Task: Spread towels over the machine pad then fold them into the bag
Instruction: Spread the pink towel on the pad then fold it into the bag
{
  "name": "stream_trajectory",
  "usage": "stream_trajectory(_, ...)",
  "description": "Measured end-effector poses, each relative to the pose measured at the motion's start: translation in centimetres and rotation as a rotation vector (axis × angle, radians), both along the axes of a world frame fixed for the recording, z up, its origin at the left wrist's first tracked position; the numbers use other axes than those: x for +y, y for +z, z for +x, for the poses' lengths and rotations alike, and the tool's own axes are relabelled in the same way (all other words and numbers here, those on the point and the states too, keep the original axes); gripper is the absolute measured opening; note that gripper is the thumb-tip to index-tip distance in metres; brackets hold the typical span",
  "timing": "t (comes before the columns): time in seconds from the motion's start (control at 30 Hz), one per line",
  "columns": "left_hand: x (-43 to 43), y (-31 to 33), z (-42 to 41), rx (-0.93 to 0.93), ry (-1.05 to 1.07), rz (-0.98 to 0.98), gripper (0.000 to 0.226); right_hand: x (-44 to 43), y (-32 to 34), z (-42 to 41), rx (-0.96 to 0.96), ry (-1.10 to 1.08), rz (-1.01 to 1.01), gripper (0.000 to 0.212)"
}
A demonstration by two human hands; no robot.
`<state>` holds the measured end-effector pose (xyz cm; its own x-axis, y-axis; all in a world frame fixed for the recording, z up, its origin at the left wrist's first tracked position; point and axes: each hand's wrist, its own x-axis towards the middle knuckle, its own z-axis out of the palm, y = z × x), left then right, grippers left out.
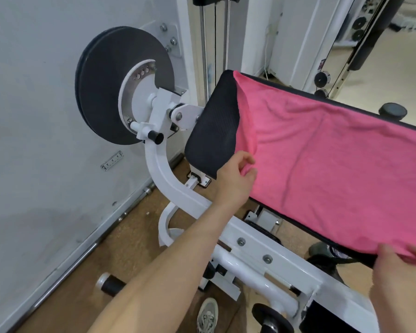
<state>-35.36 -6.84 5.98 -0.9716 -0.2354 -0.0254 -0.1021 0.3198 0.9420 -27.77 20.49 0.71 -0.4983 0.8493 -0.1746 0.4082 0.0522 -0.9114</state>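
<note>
A pink towel (334,162) lies spread over the black machine pad (211,131), covering most of it; the pad's left end stays bare. My left hand (235,181) pinches the towel's near left corner at the pad's lower edge. My right hand (399,280) grips the towel's near right edge, where it hangs over the pad's front rim at the lower right. The towel shows a few soft creases across its middle. No bag is in view.
A black round cam wheel (120,85) on the white machine frame (168,179) stands left of the pad. A grey wall fills the left side. A loose bar (65,265) lies along the wall's base. A shoe (208,313) stands on the brown floor.
</note>
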Motion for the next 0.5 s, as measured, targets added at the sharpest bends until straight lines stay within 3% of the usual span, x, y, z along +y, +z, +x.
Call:
stream_trajectory(0.07, 1.7, 0.9, 0.8, 0.003, -0.015, 0.067, 0.024, -0.9, 2.5, 0.1, 0.115, 0.119, 0.076, 0.037)
stream_trajectory(0.13, 3.6, 2.3, 1.8, -0.007, -0.042, 0.272, 0.017, -1.4, 5.4, -0.3, 0.258, 0.236, 0.143, 0.042)
stream_trajectory(0.27, 6.6, 4.6, 4.0, -0.054, -0.136, 0.585, 0.018, -2.6, 10.3, -1.3, 0.425, 0.572, 0.054, 0.047)
stream_trajectory(0.4, 7.9, 5.7, 6.5, -0.074, -0.342, 0.577, 0.046, -3.3, 12.6, -0.7, 0.377, 0.836, -0.168, 0.051)
stream_trajectory(0.5, 7.7, 6.9, 8.1, -0.026, -0.309, 0.418, 0.038, -3.9, 14.0, 0.5, 0.338, 0.989, -0.419, 0.051)
